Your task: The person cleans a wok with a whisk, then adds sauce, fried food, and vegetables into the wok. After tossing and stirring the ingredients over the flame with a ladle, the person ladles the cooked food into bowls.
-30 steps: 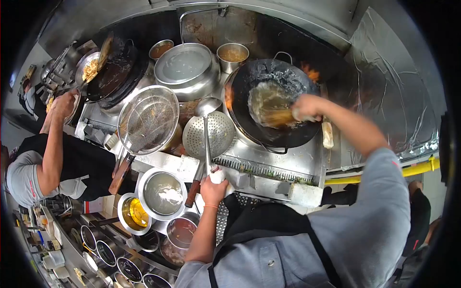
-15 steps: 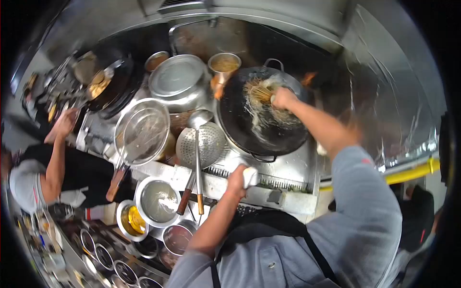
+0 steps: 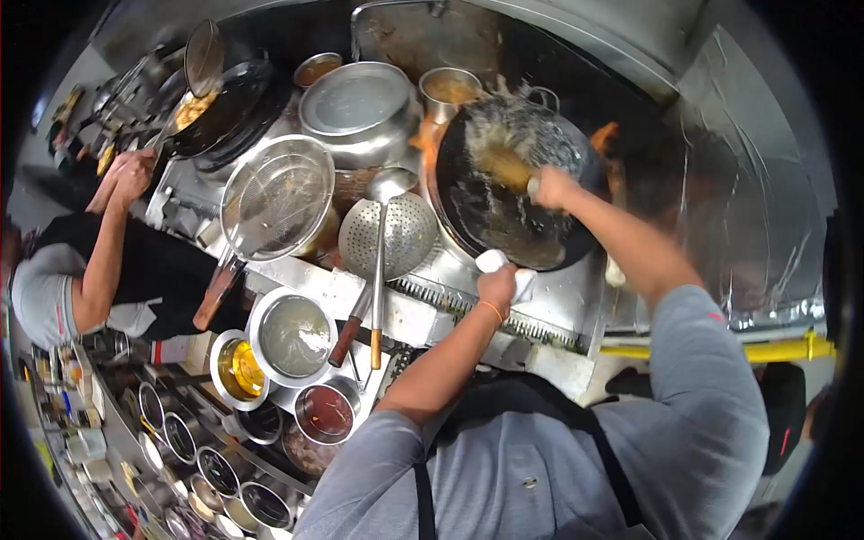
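Note:
My right hand (image 3: 554, 189) is closed around a bamboo wok brush (image 3: 506, 167), whose bristles are blurred inside the large black wok (image 3: 461, 202). Water splashes up from the bristles toward the wok's far rim. A folded white cloth (image 3: 523, 286) is gripped in my left hand (image 3: 496, 288), at the near rim of the wok. My left hand covers the near loop handle, and I cannot see whether fingers or cloth wrap it. The far loop handle (image 3: 544, 94) shows beyond the splash.
Flames (image 3: 605, 137) lick at the wok's sides. To the left are a perforated skimmer (image 3: 385, 236), a ladle (image 3: 379, 270), a mesh strainer (image 3: 277, 198) and a lidded pot (image 3: 354, 99). Bowls of liquid (image 3: 292, 337) stand nearer. A co-worker's hands (image 3: 133, 175) hold another wok (image 3: 225, 112).
My left hand has moved with the cloth from in front of the stove up to the wok's near rim. The brush has swept through the wok, and water now splashes higher at the far side.

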A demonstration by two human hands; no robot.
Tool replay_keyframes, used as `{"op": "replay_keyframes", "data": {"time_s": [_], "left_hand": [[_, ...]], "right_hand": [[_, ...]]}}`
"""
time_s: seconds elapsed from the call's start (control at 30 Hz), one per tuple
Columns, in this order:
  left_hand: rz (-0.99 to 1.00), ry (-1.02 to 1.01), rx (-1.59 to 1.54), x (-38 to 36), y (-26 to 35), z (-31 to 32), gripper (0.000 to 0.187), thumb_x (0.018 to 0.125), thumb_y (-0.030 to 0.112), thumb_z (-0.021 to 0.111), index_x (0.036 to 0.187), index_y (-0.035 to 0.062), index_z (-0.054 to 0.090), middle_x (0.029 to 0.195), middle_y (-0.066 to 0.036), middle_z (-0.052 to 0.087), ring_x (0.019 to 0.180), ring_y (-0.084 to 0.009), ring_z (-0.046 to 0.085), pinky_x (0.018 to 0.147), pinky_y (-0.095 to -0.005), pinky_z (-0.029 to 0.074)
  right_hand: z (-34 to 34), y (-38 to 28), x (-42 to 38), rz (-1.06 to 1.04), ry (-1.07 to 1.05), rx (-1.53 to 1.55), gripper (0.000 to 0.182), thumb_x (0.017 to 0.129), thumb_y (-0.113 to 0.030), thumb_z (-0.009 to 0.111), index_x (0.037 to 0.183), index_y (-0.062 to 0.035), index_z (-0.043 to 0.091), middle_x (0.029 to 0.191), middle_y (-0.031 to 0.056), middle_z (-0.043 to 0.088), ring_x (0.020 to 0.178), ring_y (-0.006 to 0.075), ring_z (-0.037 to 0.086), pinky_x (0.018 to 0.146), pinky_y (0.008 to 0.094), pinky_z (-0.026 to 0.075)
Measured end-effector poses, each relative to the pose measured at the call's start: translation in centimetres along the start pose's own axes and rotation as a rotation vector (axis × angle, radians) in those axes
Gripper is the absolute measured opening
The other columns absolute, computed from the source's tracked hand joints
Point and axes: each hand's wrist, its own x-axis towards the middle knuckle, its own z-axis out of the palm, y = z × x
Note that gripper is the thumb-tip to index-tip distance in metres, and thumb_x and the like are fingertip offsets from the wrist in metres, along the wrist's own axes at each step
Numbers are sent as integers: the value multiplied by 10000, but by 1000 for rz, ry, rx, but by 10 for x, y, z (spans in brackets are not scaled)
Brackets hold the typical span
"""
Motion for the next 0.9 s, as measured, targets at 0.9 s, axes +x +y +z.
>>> {"op": "replay_keyframes", "data": {"time_s": [0.9], "left_hand": [[-35, -123, -119, -11, 8, 0, 300, 742, 166, 614, 877, -102, 608, 812, -127, 632, 648, -233, 610, 604, -360, 469]], "right_hand": [[3, 48, -45, -89, -133, -378, 472, 703, -153, 624, 1175, -153, 609, 1026, 168, 652, 987, 327, 622, 862, 431, 494]]}}
